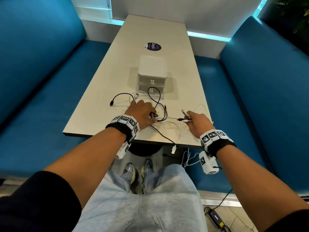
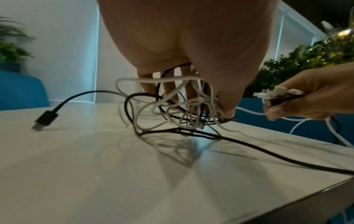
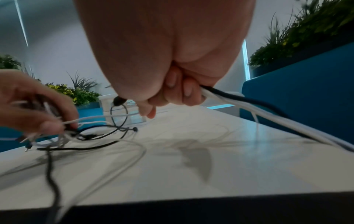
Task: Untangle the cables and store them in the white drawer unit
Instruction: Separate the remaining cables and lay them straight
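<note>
A knot of black and white cables (image 1: 158, 113) lies on the white table (image 1: 103, 121), in front of the white drawer unit (image 1: 151, 72), whose two drawers are closed. My left hand (image 1: 147, 114) grips the knot, fingers threaded through its loops (image 2: 184, 109). To the right, my right hand (image 1: 190, 118) grips several plug ends (image 1: 184, 116) together, and their black and white cords (image 3: 235, 98) trail off the table's right side. A taut white strand runs between both hands. One black USB plug (image 1: 111, 103) lies loose at the left. A white plug (image 1: 173, 149) hangs over the front edge.
Blue benches (image 1: 41, 91) flank the table on both sides. A purple round sticker (image 1: 153, 46) lies beyond the drawer unit. Thin white wires (image 1: 187, 158) dangle under the table's right corner. A power adapter (image 1: 215, 216) sits on the floor by my legs.
</note>
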